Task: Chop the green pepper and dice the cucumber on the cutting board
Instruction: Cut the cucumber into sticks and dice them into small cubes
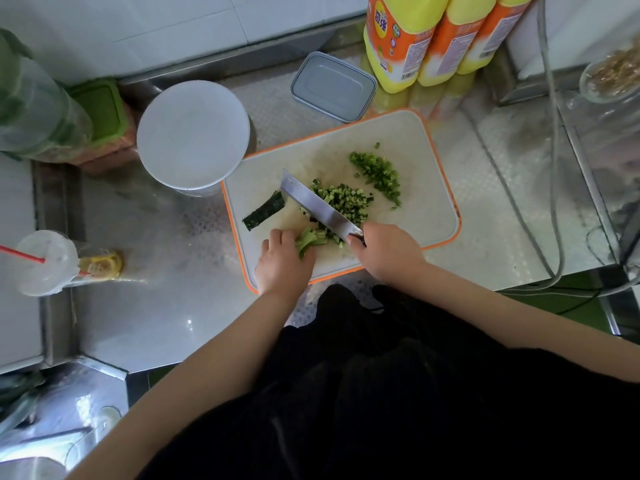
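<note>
The steel worktop [166,306] carries everything. At its centre lies my white cutting board [426,188] with the orange rim. At ten o'clock from the board sits a round white lid [192,133] on a tub, at twelve o'clock a grey lidded box [332,86], and at one o'clock three yellow-and-orange bottles [446,36] against the wall. A lidded cup [46,263] with a red straw stands far out at nine o'clock.

My right hand [388,252] has its grip closed round the handle of the cleaver [315,202], whose blade slants toward eleven o'clock and rests among the cucumber. My left hand [282,261] curls its grip over a bundle of cucumber strips [310,239] at the board's six o'clock edge, fingertips just beside the blade.

Diced cucumber [343,200] is heaped at the board's centre, right of the blade. Chopped green pepper [377,174] lies at two o'clock from it. A dark cucumber slab [265,211] lies at nine o'clock, left of the blade.
</note>
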Tool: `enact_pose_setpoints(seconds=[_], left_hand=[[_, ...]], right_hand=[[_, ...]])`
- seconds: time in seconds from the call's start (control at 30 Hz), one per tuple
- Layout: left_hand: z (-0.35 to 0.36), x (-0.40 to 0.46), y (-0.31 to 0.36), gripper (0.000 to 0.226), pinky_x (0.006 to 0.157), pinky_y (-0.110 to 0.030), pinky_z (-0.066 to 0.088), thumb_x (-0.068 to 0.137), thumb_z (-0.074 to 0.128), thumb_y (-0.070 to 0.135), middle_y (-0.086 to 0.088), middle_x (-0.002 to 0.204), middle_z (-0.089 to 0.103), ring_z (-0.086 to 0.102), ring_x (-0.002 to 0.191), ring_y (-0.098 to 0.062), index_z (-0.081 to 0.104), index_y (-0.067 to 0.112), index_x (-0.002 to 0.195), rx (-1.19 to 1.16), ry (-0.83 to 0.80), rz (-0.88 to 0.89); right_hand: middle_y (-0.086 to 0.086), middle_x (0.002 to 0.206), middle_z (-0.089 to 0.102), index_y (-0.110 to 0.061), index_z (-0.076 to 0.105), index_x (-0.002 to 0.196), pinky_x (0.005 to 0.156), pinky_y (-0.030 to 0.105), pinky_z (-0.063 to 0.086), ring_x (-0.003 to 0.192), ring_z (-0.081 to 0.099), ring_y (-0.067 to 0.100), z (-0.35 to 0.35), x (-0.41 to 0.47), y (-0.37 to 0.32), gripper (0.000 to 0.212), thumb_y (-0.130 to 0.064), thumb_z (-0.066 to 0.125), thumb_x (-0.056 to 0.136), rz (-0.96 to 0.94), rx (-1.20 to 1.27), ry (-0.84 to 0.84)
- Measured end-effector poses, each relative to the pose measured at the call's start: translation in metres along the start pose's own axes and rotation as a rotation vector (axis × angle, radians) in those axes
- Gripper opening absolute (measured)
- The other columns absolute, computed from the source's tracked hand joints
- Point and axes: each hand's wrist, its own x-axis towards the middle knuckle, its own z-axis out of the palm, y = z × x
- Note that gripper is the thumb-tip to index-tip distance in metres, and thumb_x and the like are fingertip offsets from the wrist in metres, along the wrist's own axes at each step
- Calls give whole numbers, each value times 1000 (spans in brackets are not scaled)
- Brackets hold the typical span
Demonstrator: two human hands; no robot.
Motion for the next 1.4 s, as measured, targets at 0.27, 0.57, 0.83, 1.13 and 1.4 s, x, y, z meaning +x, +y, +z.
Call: enact_pose_setpoints(seconds=[0.27,0.57,0.83,1.13,1.4], left_hand=[[6,-6,4,46,90,-39,41,86,59,41,-5,120,48,43,112,-27,49,12,119,28,70,63],[11,11,9,41,89,-37,36,88,58,41,-7,114,51,46,108,-28,53,9,114,-107,118,-26],[11,-6,-1,36,76,-41,47,87,64,33,-5,115,52,48,106,-24,54,10,113,-182,214,86],[17,-4,-14,15,60,-43,50,88,65,19,-8,100,58,56,93,-28,62,5,94,-172,255,247],[14,-2,-14,16,60,-42,50,87,66,21,-8,101,55,54,92,-28,60,7,94,-162,257,252]], right_hand=[[17,97,62,-2,51,99,64,32,35,89,59,35,7,-9,0,32,-30,36,101,-60,-90,-59],[15,94,61,-9,45,91,62,33,32,88,58,35,2,-7,-3,28,-33,35,102,-19,-76,-29],[8,80,54,-10,44,91,59,33,32,74,55,30,11,-9,-7,24,-29,35,102,-96,-149,-77],[11,95,62,-5,53,104,66,34,41,90,62,31,26,1,-3,22,-23,40,101,-2,-189,-129],[5,80,53,-8,50,96,65,33,37,89,60,30,17,-1,5,29,-33,35,103,21,-151,-95]])
